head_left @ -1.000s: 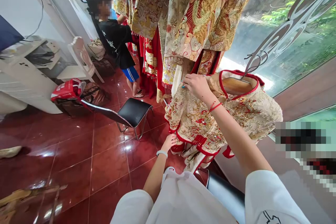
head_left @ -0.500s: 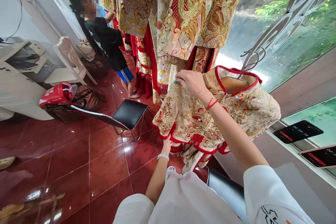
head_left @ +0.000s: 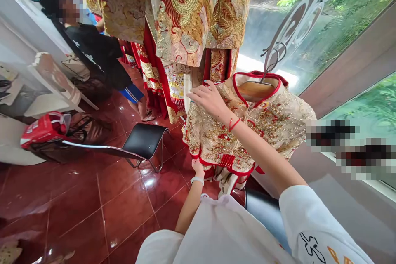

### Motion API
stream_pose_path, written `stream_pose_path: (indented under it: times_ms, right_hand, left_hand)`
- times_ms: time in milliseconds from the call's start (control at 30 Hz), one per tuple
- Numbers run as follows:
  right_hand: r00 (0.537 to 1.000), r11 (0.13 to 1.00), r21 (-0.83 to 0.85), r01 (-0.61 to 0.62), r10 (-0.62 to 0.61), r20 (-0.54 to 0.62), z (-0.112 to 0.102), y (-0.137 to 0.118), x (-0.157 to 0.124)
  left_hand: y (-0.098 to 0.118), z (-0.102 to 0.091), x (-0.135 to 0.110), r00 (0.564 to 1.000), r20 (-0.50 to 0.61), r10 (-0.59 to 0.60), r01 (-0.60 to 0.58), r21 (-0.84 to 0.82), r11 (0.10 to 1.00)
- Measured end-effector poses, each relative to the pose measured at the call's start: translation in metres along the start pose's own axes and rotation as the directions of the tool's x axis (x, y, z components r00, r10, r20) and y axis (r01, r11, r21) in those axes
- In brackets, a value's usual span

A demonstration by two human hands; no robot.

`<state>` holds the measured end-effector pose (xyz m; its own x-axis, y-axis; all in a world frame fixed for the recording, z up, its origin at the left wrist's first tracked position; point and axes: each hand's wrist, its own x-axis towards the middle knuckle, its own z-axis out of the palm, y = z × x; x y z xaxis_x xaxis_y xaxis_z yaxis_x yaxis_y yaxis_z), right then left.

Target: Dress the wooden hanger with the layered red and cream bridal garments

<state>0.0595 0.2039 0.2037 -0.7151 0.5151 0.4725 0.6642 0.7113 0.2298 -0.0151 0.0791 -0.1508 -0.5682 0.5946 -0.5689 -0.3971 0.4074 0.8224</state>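
Observation:
A beige jacket (head_left: 224, 132) with gold beadwork and red trim hangs on a wooden hanger (head_left: 259, 89), whose hook is at the scrolled metal grille. My left hand (head_left: 197, 168), wearing a pale wristband, is closed on the red-edged hem at the jacket's lower left; its fingertips are partly hidden. Higher up, my right hand (head_left: 209, 100) lies across the shoulder and upper sleeve, fingers stretched out and apart. A red string circles that wrist. Below the jacket hangs more cream fabric with red edging (head_left: 230, 181).
Other embroidered red and gold garments (head_left: 182, 16) hang just beyond the jacket. A black chair (head_left: 145, 140) stands to the left, near a red bag (head_left: 41, 130). At the back left is a person in black (head_left: 93, 53). The window grille (head_left: 293, 24) rises at the right.
My right hand's fingers have gone from gripping the sleeve's shoulder to stretched out flat over it. The left hand stays at the hem. The view has swung right.

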Motion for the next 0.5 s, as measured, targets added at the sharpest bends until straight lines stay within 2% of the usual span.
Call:
stream_pose_path:
  times_ms: [67,100,133,167,200,233,267,300,333,367,400,433,500]
  right_hand:
    - [0.991,0.999,0.041,-0.013,0.019,-0.135,0.002,-0.011,-0.041]
    - [0.979,0.995,0.065,-0.072,0.083,-0.185,0.005,-0.02,-0.072]
    - [0.953,0.98,0.088,-0.181,0.197,-0.229,0.01,-0.03,-0.106]
    - [0.91,0.944,0.105,-0.312,0.329,-0.252,0.017,-0.041,-0.143]
    - [0.848,0.881,0.112,-0.46,0.473,-0.237,0.026,-0.052,-0.18]
    - [0.782,0.8,0.1,-0.592,0.6,-0.167,0.036,-0.061,-0.214]
    - [0.721,0.726,0.076,-0.683,0.688,-0.083,0.046,-0.069,-0.243]
    - [0.682,0.681,0.054,-0.73,0.732,-0.007,0.055,-0.073,-0.265]
    - [0.658,0.657,0.036,-0.753,0.751,0.06,0.063,-0.075,-0.281]
    - [0.644,0.646,0.021,-0.763,0.757,0.108,0.069,-0.075,-0.289]
    - [0.641,0.646,0.011,-0.763,0.755,0.137,0.074,-0.073,-0.292]
    - [0.643,0.649,0.006,-0.76,0.751,0.149,0.076,-0.07,-0.292]
    - [0.641,0.645,0.007,-0.764,0.757,0.122,0.079,-0.069,-0.29]
  left_hand:
    - [0.0,-0.001,-0.021,0.991,-0.044,0.13,-0.126,0.079,0.989]
    - [0.001,-0.001,-0.034,0.979,-0.04,0.198,-0.192,0.118,0.974]
    - [0.002,-0.002,-0.048,0.965,-0.01,0.263,-0.259,0.14,0.956]
    - [0.004,-0.001,-0.062,0.938,0.068,0.341,-0.348,0.158,0.924]
    - [0.009,0.001,-0.076,0.875,0.204,0.438,-0.473,0.175,0.864]
    - [0.016,0.006,-0.087,0.753,0.385,0.534,-0.628,0.176,0.758]
    - [0.026,0.014,-0.097,0.562,0.574,0.595,-0.785,0.144,0.602]
    - [0.039,0.024,-0.104,0.336,0.727,0.599,-0.908,0.08,0.412]
    - [0.053,0.036,-0.11,0.133,0.822,0.553,-0.975,0.008,0.223]
    - [0.068,0.049,-0.113,-0.004,0.869,0.496,-0.996,-0.045,0.071]
    - [0.083,0.061,-0.115,-0.056,0.885,0.462,-0.998,-0.053,-0.019]
    - [0.096,0.072,-0.115,-0.074,0.897,0.436,-0.996,-0.048,-0.071]
    - [0.114,0.085,-0.112,-0.075,0.914,0.398,-0.994,-0.035,-0.106]
